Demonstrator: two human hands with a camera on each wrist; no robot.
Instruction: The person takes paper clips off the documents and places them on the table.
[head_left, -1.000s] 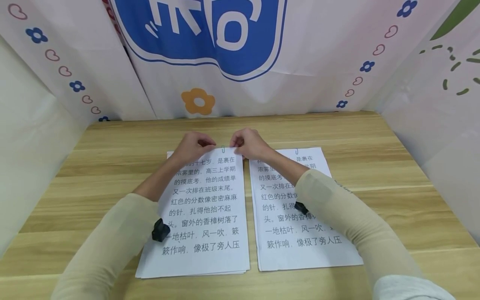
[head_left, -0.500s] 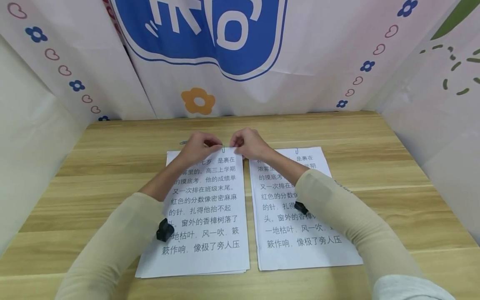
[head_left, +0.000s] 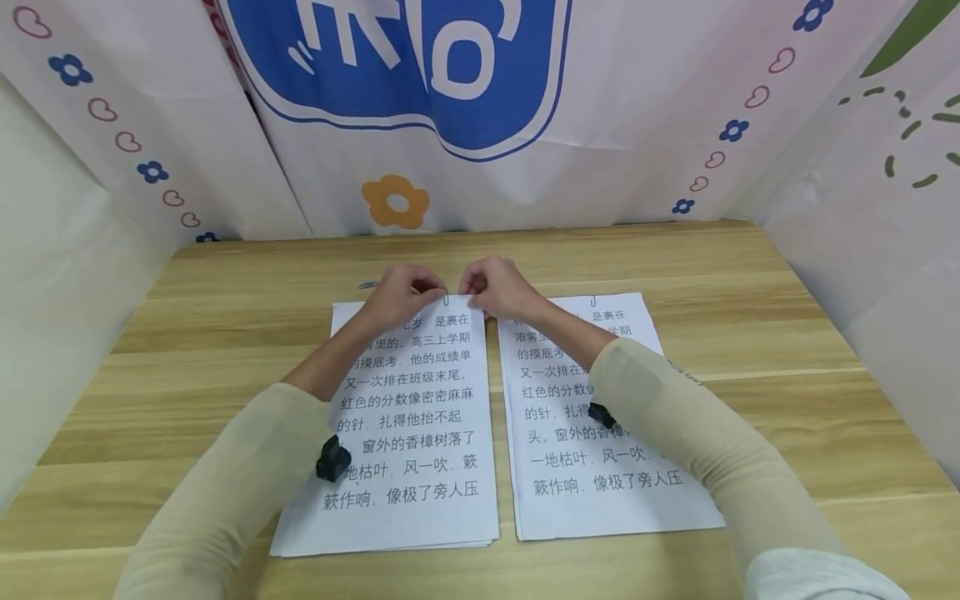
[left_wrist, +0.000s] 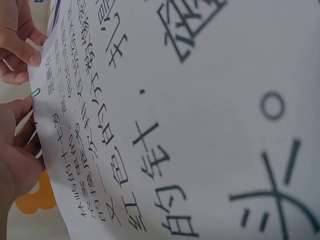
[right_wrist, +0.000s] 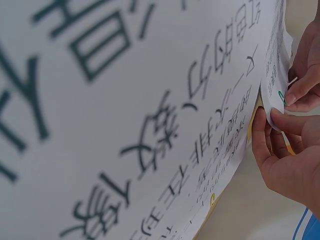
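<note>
Two stacks of printed white sheets lie side by side in the head view. At the top edge of the left stack sits a small green paper clip. My left hand pinches this clip's outer end between thumb and fingers; the clip's looped end shows on the page in the right wrist view. Just right of it, my right hand pinches the stack's top right corner, thumb on the front and fingers behind. The right stack carries a paper clip on its top edge, yellowish in the right wrist view.
Behind my left hand, a loose paper clip lies on the wooden table. My right forearm crosses over the right stack. A printed white backdrop stands along the table's far edge, with white walls at both sides.
My left hand has moved a little right along the top edge to the clip, uncovering the loose clip on the table. My right hand stays at the corner.
</note>
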